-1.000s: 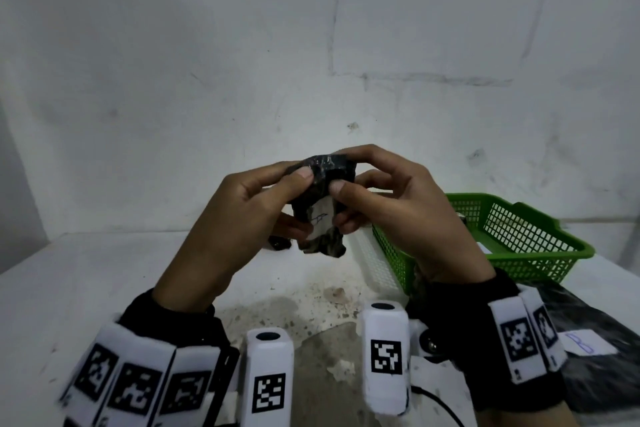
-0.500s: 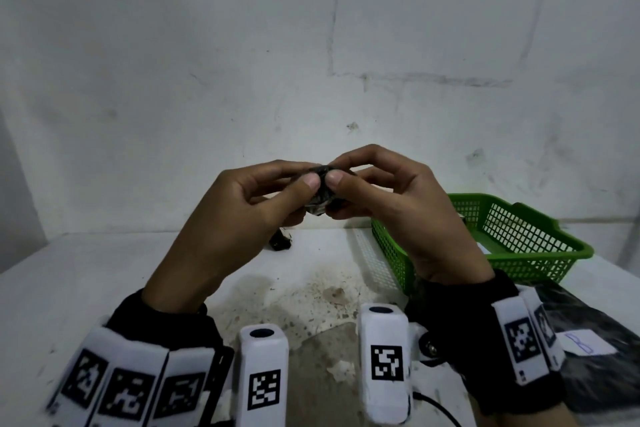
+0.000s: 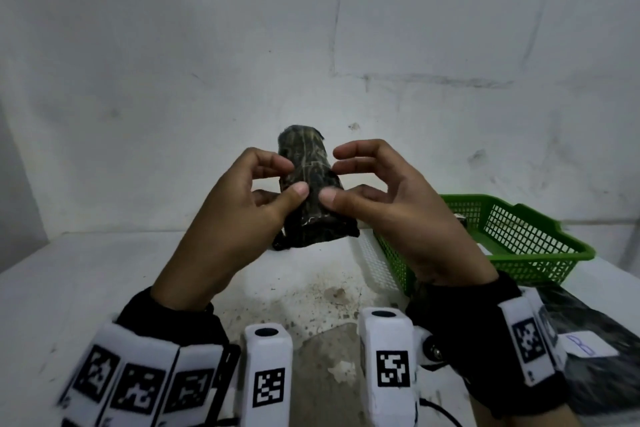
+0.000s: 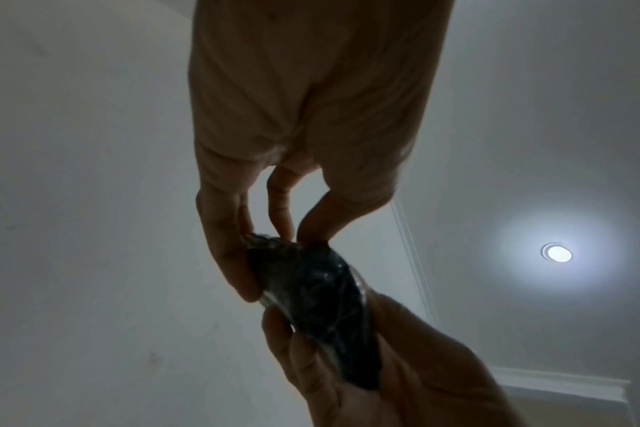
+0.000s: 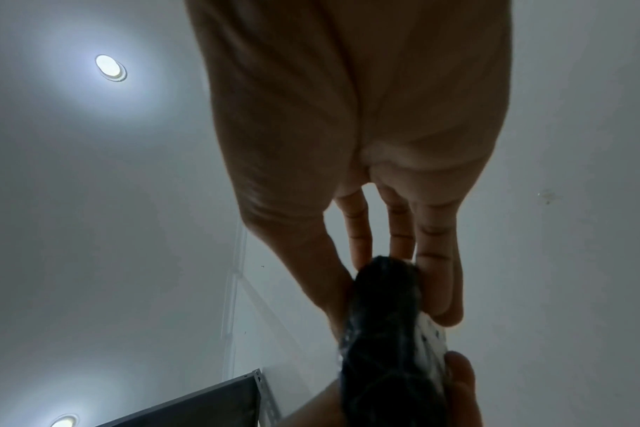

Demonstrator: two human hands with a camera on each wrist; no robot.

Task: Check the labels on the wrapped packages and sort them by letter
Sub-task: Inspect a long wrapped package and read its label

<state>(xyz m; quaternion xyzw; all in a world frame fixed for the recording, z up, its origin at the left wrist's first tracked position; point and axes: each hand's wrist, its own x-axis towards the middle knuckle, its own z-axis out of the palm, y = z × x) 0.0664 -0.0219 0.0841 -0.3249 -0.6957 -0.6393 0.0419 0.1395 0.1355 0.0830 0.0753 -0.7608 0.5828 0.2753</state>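
Note:
A dark wrapped package (image 3: 309, 184) stands upright in the air between my two hands, above the white table (image 3: 86, 288). My left hand (image 3: 291, 177) pinches its left edge, thumb in front and fingers behind. My right hand (image 3: 334, 175) pinches the right edge with the thumb in front, while its index finger is lifted off. No label shows in the head view. In the right wrist view a white patch (image 5: 431, 338) shows on the side of the package (image 5: 380, 317) facing away from me. The left wrist view shows the package (image 4: 311, 294) held between the fingers of both hands.
A green mesh basket (image 3: 540, 246) stands on the table at the right, with a white mesh basket (image 3: 372, 256) against its left side. A black package (image 3: 606, 329) bearing a white label marked B (image 3: 588, 350) lies at the near right. The white wall is close behind.
The package was turned over between both hands: its white label faced me a second ago, then it went edge-on, and now its dark side faces me, standing taller.

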